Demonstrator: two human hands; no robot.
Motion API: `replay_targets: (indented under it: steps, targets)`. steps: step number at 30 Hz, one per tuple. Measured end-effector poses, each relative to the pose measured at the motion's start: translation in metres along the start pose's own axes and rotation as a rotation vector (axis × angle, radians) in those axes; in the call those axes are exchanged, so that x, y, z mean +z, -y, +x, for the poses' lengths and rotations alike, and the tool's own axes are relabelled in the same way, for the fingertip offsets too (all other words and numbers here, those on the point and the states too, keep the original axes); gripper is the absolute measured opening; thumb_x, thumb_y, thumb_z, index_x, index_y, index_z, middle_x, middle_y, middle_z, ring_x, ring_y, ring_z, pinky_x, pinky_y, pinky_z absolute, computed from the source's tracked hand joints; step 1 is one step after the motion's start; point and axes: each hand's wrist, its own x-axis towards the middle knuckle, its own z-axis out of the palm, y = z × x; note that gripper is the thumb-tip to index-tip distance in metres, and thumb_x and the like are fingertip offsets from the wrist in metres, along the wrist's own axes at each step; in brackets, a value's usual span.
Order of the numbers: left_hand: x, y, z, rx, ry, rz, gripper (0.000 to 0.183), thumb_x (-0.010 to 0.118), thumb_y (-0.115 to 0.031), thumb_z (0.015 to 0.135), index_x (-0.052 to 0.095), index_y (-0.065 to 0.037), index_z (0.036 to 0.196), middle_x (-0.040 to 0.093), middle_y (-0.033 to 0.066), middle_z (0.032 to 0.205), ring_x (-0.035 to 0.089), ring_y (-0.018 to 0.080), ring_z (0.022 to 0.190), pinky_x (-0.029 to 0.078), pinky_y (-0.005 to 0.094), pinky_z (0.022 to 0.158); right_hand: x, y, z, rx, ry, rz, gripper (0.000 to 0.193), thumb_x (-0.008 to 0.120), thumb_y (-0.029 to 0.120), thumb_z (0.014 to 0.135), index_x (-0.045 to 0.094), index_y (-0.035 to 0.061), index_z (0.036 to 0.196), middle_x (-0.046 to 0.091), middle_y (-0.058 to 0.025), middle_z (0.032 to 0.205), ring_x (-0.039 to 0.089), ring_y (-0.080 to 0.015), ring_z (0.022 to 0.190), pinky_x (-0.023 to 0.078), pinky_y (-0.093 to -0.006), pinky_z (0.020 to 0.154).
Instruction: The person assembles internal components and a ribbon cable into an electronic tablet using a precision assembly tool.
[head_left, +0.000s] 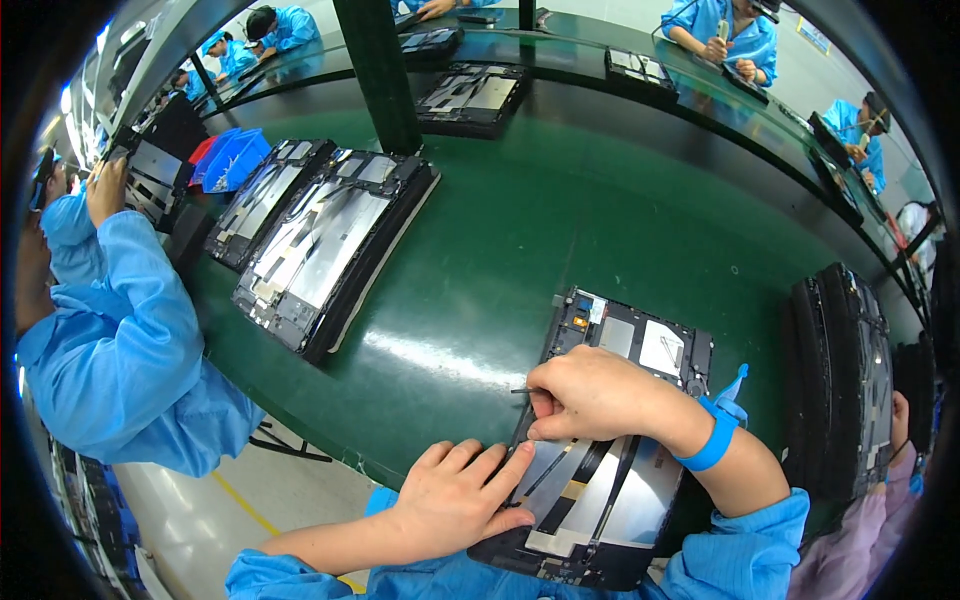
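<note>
An opened flat electronic device (619, 470), black-framed with silver plates, dark ribbon cables and tan tape, lies at the table's near edge in front of me. My left hand (447, 497) rests on its left edge, fingers stretched and slightly apart, holding nothing. Over the device's upper left part, my right hand (590, 393) is closed in a pinch, close to the left fingertips. From its fingers sticks out the tip of a thin dark tool (521, 391), the rest hidden by the hand. A blue strap (712, 442) circles my right wrist.
At left on the green table (480, 240) lie two groups of similar devices (325, 235), near blue bins (235, 160). Another stack (840, 380) stands at right. A green post (380, 80) rises behind. Co-workers sit at left, right and across.
</note>
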Motion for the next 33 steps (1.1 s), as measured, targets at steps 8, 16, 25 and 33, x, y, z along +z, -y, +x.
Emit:
replay_targets:
  steps: [8,16,25,33]
  targets:
    - [-0.004,-0.001,0.005,-0.002,0.018,0.081,0.048,0.050,-0.038,0.071,0.045,-0.007,0.107,0.050,0.0087,0.084,0.046,0.0206,0.073,0.036,0.0296,0.056,-0.008,-0.010,-0.003,-0.094,0.063,0.178,0.016,0.055,0.014,0.061,0.054,-0.0012,0.066,0.055,-0.0152,0.061,0.056,-0.0280,0.062,0.043,-0.0336,0.056]
    - [-0.007,-0.001,0.004,-0.023,0.069,0.093,0.049,0.051,-0.038,0.068,0.045,-0.007,0.106,0.049,0.0100,0.088,0.046,0.0238,0.079,0.036,0.0329,0.060,-0.002,-0.010,-0.003,-0.112,-0.028,0.139,0.016,0.058,0.015,0.064,0.052,0.0002,0.062,0.050,-0.0089,0.051,0.051,-0.0196,0.047,0.040,-0.0276,0.046]
    - [-0.003,0.003,0.005,0.021,0.051,0.094,0.047,0.050,-0.036,0.069,0.045,-0.007,0.107,0.047,0.0091,0.078,0.043,0.0217,0.076,0.036,0.0315,0.052,0.002,-0.010,-0.002,-0.111,-0.096,0.148,0.016,0.060,0.014,0.060,0.051,0.0011,0.060,0.048,-0.0086,0.049,0.051,-0.0216,0.047,0.039,-0.0291,0.044]
    - [-0.006,0.005,0.011,0.018,0.034,0.018,0.046,0.053,-0.036,0.066,0.047,-0.007,0.101,0.047,0.0085,0.077,0.044,0.0216,0.076,0.037,0.0308,0.054,0.001,-0.005,-0.005,-0.030,-0.110,0.083,0.015,0.060,0.013,0.061,0.051,0.0006,0.062,0.051,-0.0094,0.054,0.052,-0.0235,0.051,0.041,-0.0298,0.047]
